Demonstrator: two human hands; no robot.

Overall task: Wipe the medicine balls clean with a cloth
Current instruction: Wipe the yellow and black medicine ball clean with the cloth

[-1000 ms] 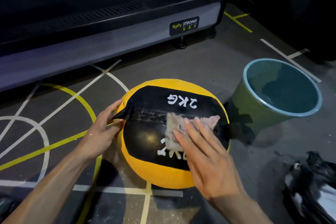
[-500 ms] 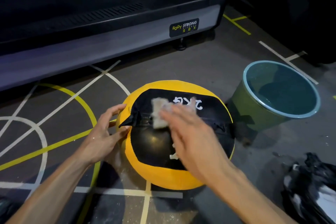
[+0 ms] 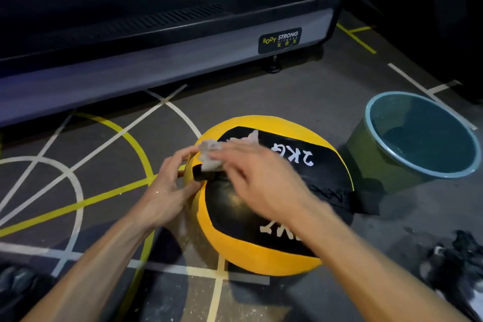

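Cloth (image 3: 209,155) under right fingers (image 3: 227,154), atop ball (image 3: 261,217)

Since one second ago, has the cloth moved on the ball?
Yes. The cloth went from beside the ball's right strap end across to its left strap end.

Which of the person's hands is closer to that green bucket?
The right hand. It lies on top of the medicine ball, pressing the cloth, while the left hand holds the ball's far side from the bucket.
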